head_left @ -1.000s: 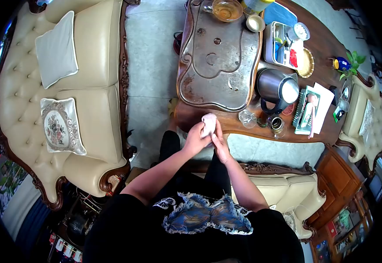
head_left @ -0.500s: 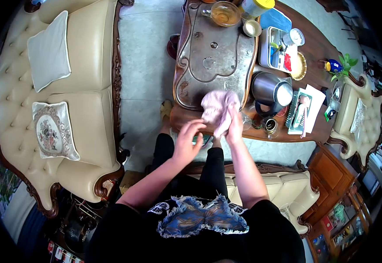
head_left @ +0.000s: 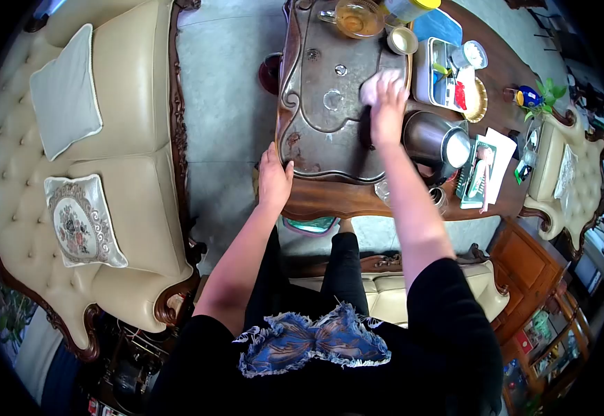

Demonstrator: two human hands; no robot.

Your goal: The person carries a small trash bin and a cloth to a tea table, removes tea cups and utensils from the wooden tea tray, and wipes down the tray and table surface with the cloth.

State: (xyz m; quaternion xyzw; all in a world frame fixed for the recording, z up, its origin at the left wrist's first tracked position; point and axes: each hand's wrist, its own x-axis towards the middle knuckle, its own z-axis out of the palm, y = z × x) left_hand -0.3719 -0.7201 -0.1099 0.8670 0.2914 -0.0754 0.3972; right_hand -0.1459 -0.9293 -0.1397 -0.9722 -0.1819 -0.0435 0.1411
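Observation:
My right hand (head_left: 388,114) presses a pale pink cloth (head_left: 369,90) onto the right side of the dark carved tea tray (head_left: 329,66). The cloth is bunched under my fingers and mostly covered by them. At the near left corner of the tray, my left hand (head_left: 274,177) rests against the edge, fingers stretched out and holding nothing. A glass cup of amber tea (head_left: 357,19) and a small pale cup (head_left: 402,41) stand at the tray's far end. Faint wet marks show on the tray's surface.
Right of the tray stand a steel kettle (head_left: 430,137), a divided box (head_left: 423,90) of small items and a green box (head_left: 474,177) on the wooden table (head_left: 329,197). Small glass vessels (head_left: 383,192) sit near the front edge. A cream sofa (head_left: 125,187) lies left.
My right hand has carried the cloth away from me and pressed it down on the tray. My left hand has left the cloth's side and come to the tray's left edge.

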